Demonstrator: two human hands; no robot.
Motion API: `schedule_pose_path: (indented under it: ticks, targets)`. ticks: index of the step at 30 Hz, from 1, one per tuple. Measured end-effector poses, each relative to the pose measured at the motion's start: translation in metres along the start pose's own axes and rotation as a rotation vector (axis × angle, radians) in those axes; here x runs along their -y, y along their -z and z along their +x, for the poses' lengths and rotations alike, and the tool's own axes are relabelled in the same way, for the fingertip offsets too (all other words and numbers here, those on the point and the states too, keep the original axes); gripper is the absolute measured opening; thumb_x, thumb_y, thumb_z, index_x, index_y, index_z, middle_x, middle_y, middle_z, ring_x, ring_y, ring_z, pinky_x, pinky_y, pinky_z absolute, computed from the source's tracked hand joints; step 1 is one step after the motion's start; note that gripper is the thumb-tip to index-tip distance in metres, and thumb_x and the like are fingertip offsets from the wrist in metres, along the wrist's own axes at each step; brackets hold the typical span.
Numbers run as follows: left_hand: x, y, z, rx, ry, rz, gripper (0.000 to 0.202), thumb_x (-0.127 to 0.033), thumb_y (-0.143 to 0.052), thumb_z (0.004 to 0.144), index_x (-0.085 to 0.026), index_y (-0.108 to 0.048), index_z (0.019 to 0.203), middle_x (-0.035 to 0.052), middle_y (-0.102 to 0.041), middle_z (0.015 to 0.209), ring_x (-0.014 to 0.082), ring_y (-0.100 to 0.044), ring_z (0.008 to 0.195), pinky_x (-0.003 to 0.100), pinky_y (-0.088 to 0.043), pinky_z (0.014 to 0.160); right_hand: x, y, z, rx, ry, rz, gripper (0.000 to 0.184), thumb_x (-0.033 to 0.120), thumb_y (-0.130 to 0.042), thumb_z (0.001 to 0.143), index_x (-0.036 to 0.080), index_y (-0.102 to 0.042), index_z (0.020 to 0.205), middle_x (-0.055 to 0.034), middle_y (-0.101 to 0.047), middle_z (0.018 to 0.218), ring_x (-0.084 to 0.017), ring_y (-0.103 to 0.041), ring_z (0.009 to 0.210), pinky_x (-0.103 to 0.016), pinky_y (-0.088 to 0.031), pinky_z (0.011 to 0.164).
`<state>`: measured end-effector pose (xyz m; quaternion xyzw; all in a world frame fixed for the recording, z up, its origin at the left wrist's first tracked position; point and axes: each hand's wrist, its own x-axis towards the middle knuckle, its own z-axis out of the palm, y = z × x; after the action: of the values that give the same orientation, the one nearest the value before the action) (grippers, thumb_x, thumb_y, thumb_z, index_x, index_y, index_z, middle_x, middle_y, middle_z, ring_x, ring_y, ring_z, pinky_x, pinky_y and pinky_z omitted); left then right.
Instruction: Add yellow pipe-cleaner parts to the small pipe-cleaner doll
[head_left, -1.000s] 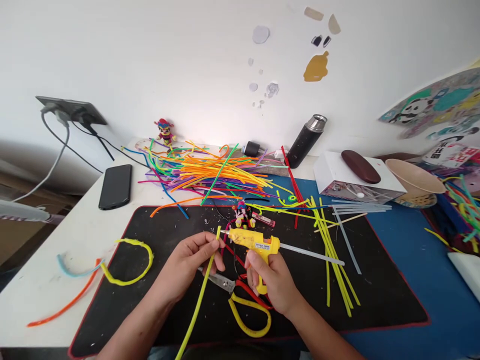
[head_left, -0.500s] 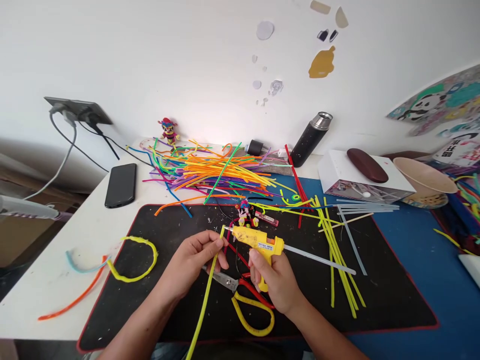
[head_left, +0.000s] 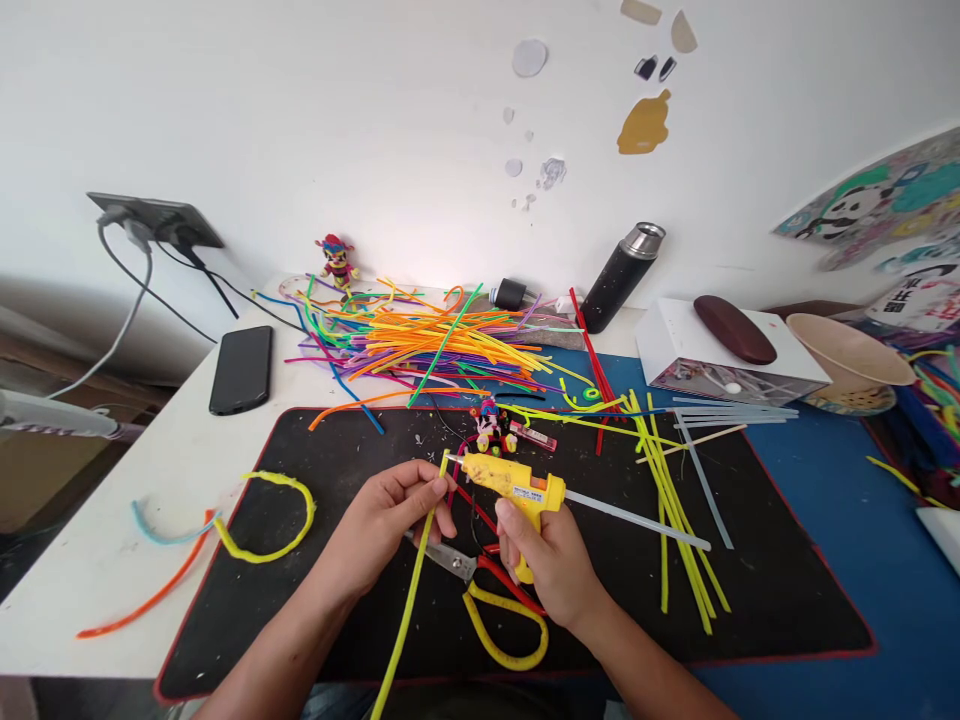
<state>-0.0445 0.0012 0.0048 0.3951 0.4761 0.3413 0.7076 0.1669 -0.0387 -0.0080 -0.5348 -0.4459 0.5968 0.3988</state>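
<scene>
Between the thumb and fingers of my left hand [head_left: 409,505] is a yellow-green pipe cleaner [head_left: 409,605], its short upper end poking up and its long end hanging toward me. My right hand [head_left: 551,555] is wrapped round the handle of a yellow hot glue gun [head_left: 499,474]. The gun's metal nozzle points left and is at the pipe cleaner's top end; whether they touch I cannot tell. A translucent glue stick [head_left: 637,520] juts from the gun's back. Under my hands lie scissors [head_left: 450,560], partly hidden, with one red and one yellow handle loop.
A black mat [head_left: 765,600] covers the desk front. Loose yellow-green pipe cleaners [head_left: 679,520] lie right, beside glue sticks [head_left: 735,412]. Behind are a colourful pipe cleaner heap [head_left: 450,345], a small figure [head_left: 493,428] and a black flask [head_left: 622,280]. A phone [head_left: 241,370] lies left.
The glue gun has shifted very slightly left in my right hand's grip. My left hand and the pipe cleaner stay practically where they were.
</scene>
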Motion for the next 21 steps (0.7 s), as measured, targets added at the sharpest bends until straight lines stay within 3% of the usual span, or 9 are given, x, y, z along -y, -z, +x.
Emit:
schedule_pose_path:
  ticks: [21]
  targets:
    - [-0.0046,-0.0021,-0.0012,-0.014,-0.021,0.040,0.041,-0.058,-0.078,0.088,-0.018,-0.068,0.081,0.0036,-0.073,0.064,0.0144,-0.057,0.056,0.026,-0.045,0.058,0.0059,0.0022,0.0025,0.000,0.016,-0.053,0.069,0.073,-0.060,0.097,0.021,-0.052,0.052,0.0006,-0.050,0.045,-0.012,-0.048,0.043,-0.028,-0.039,0.050]
